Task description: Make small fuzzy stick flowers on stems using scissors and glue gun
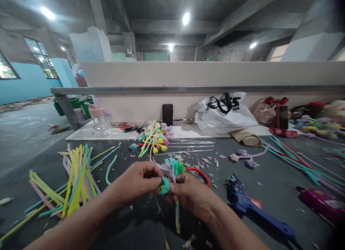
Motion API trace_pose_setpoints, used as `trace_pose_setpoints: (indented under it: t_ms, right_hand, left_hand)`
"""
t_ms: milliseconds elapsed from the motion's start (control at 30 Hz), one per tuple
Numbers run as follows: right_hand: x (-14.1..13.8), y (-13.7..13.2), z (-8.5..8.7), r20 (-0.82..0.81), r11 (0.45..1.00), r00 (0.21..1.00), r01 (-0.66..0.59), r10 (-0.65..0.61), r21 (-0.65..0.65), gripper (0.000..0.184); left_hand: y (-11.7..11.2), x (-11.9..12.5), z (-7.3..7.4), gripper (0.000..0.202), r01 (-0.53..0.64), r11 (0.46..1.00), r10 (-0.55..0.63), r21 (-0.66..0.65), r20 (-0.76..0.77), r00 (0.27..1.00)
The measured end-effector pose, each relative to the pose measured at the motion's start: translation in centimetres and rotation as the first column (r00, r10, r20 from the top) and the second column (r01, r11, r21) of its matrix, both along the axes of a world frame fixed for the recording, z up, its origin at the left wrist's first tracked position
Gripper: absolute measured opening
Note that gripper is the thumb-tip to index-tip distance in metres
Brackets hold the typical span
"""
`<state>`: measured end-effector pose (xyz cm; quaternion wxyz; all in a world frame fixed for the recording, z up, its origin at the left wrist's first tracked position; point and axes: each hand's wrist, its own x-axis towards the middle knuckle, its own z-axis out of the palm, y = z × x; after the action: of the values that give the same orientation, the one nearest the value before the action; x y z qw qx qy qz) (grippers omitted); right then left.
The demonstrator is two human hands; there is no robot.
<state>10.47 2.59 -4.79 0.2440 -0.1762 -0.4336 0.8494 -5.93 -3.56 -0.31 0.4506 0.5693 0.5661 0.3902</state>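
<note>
A fuzzy green-and-lilac flower [176, 166] stands between the two hands, its stem grasped by the right hand [187, 189]. Just beside it, the left hand [147, 178] pinches a teal curl [163, 186]. The flower looks shaped; the curl seems not yet joined, though I cannot be sure. Beyond the flower lies a made-up bunch [155, 135]; left of it, unworked fuzzy sticks [78, 185].

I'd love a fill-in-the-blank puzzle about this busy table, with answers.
The person's left hand pinches the small round turquoise fuzzy piece; the fuzzy multicoloured stem is in the ____ hand.
The mostly yellow bundle of fuzzy sticks lies to the ____ of both hands.
The large white bag has ____ handles.
Missing words: right; left; black.
</note>
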Motion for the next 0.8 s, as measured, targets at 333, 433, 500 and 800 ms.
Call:
trace_pose_setpoints:
  t_ms: [333, 433, 500, 800]
  right_hand:
    - [-0.1, 0.1, -0.6, 0.149, 0.991, 0.985, 0.066, -0.084, 0.118, 0.025]
    - [0.0, 0.0, -0.6, 0.167, 0.988, 0.980, 0.085, -0.107, 0.132, 0.023]
    - [0.0, -0.1, -0.5, 0.167, 0.987, 0.981, 0.080, -0.103, 0.138, 0.022]
    - [0.3, 0.0, -0.1, 0.167, 0.993, 0.983, 0.066, -0.081, 0.094, 0.026]
  left_hand:
    - [-0.8, -0.1, 0.3, 0.016, 0.063, 0.989, -0.009, 0.132, -0.369, 0.929]
    - [-0.9, 0.3, 0.3, 0.013, 0.054, 0.984, 0.023, 0.169, -0.423, 0.906]
    - [-1.0, 0.5, 0.2, 0.012, 0.050, 0.981, 0.042, 0.190, -0.450, 0.892]
    - [-1.4, 0.0, 1.3, 0.014, 0.161, 0.949, 0.008, 0.272, -0.530, 0.848]
